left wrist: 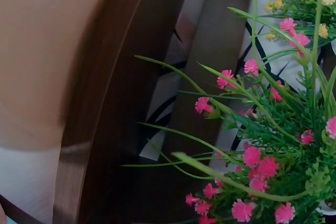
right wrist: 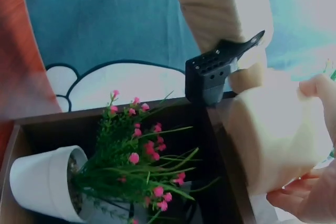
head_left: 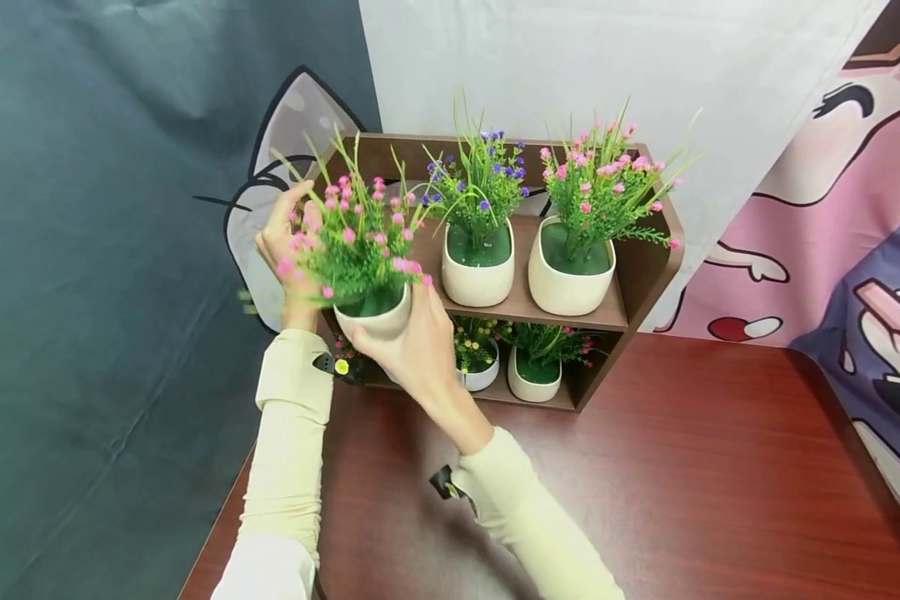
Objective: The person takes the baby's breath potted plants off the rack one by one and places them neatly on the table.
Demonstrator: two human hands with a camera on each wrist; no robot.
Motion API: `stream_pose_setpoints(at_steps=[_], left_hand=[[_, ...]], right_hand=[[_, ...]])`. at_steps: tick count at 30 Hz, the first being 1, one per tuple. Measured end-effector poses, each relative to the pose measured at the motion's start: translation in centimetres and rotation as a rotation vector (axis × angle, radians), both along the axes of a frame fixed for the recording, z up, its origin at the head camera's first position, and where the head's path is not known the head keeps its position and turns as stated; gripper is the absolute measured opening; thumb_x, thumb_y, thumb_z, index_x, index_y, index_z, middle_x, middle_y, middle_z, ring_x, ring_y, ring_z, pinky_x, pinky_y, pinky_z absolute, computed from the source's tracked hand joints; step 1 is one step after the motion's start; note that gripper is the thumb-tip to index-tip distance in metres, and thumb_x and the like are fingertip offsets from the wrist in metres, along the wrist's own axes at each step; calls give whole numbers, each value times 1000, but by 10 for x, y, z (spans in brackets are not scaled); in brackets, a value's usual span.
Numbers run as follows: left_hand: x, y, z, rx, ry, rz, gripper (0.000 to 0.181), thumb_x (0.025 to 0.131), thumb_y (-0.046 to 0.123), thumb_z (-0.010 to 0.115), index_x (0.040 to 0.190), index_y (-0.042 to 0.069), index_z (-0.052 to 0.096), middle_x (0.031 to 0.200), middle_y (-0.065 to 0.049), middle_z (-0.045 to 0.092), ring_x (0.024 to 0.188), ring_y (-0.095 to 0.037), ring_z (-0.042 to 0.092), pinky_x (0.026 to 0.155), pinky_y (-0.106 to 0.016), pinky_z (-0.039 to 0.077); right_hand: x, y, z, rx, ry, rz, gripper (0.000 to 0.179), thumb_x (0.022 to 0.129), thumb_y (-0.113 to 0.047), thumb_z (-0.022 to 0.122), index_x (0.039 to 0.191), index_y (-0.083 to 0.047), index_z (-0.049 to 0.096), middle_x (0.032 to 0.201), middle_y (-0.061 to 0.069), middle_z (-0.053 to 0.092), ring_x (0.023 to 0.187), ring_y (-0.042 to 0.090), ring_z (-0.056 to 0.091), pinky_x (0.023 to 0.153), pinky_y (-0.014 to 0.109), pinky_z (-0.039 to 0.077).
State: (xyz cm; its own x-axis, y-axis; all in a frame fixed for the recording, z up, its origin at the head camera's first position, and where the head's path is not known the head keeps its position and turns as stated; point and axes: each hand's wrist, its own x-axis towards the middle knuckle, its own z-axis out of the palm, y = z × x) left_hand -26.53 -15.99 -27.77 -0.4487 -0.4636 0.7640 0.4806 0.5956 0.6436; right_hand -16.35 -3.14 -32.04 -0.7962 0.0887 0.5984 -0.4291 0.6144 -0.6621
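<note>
My right hand (head_left: pixel 416 342) grips a cream pot (head_left: pixel 386 321) with pink flowers and grassy leaves. In the right wrist view the same pot (right wrist: pixel 278 135) appears on its side, with fingers (right wrist: pixel 296 198) against its wall. My left hand (head_left: pixel 285 242) is up by the left side panel of a brown shelf (head_left: pixel 622 312), just beside the pink blooms. The flowers partly hide its fingers, and whether they hold the panel or the pot is unclear. On the upper shelf stand a cream pot with purple flowers (head_left: pixel 478 283) and another with pink flowers (head_left: pixel 570 287).
The lower shelf holds a pot with yellow flowers (head_left: pixel 480 375), a cream pot (head_left: pixel 534 387) and a white pot (right wrist: pixel 42 182) with pink flowers. The shelf stands on a reddish wooden table (head_left: pixel 705 475). Printed cloth (head_left: pixel 120 250) hangs behind and at the sides.
</note>
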Motion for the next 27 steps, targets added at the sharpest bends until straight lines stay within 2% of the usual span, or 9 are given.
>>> stream_pose_setpoints(at_steps=[2,5,7,9,12,15,19,23,27], left_hand=[[7,5,7,13,-17,5,21,76,10,54,89,17,69,58,-7,58,44,-13,32,51,-24,26],[2,4,4,12,-31,-19,22,76,6,55,90,16,69,67,-2,63,49,-6,43,57,-18,32],[-3,2,0,10,-16,-37,23,76,7,54,90,18,69,74,4,65,57,1,50,61,-15,35],[-6,0,-3,23,-4,-72,23,77,6,54,91,17,68,84,6,65,78,1,56,73,-16,38],[-3,1,0,33,9,-89,21,76,4,54,90,11,68,91,3,65,87,-1,56,77,-19,38],[-9,-3,-3,20,6,-81,21,76,6,55,91,12,68,91,5,65,87,-1,56,76,-19,38],[-17,-14,-10,11,-5,-68,21,77,11,56,91,21,68,91,13,64,87,2,55,76,-19,37],[-18,-17,-13,8,12,-108,22,78,12,55,92,23,68,91,15,63,90,1,54,78,-19,38],[-20,-11,-15,-1,23,-118,21,79,13,54,92,23,68,91,15,63,89,1,55,77,-20,38]], right_hand=[[12,8,-4,10,27,40,78,56,-47,68,121,-13,41,116,-2,46,99,10,46,75,26,42],[32,22,-14,29,31,98,87,55,-46,68,129,-16,35,129,-6,37,110,8,40,83,27,38],[48,33,-25,49,6,125,89,53,-45,67,130,-17,33,129,-8,36,110,7,39,83,27,38],[64,46,-41,57,-20,170,90,53,-43,67,131,-18,31,127,-7,38,111,8,39,84,28,37],[91,69,-72,38,-76,207,89,52,-41,71,130,-19,32,123,-5,42,109,11,41,85,31,37],[118,96,-107,32,-137,153,91,50,-37,76,128,-16,34,117,1,49,105,15,46,84,34,38],[148,135,-149,19,-202,-1,85,45,-23,81,120,-9,42,106,5,55,96,19,51,81,27,39],[164,182,-179,16,-199,-172,79,40,-11,81,111,-2,49,102,13,56,91,26,52,80,16,34],[172,230,-194,-19,-229,-329,79,39,-5,81,111,2,49,101,18,54,92,30,50,80,6,29]])
